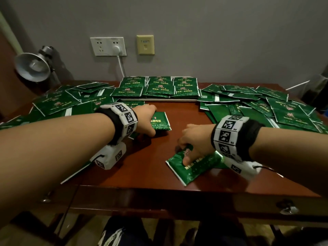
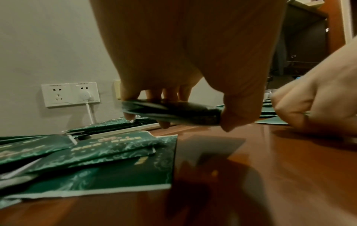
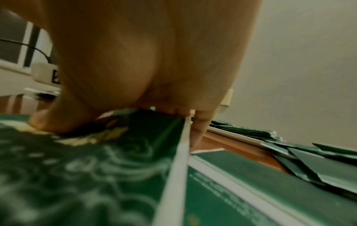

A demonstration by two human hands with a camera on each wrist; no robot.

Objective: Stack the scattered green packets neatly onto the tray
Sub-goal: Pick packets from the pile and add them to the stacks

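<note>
I am pinching one flat green foil packet (image 1: pixel 160 121) in my left hand (image 1: pixel 145 119) and another (image 1: pixel 191 164) in my right hand (image 1: pixel 197 139); squaring edges should help before the tray (image 1: pixel 159 99).

Green packets with white edges and gold print lie scattered left (image 1: pixel 58 103) and right (image 1: pixel 276 107) of frame. At upper centre, neat stacks (image 1: pixel 159 87) sit on the white tray (image 1: pixel 158 99). One packet (image 1: pixel 160 121) is at centre, another (image 1: pixel 193 164) tilted at lower centre.
</note>
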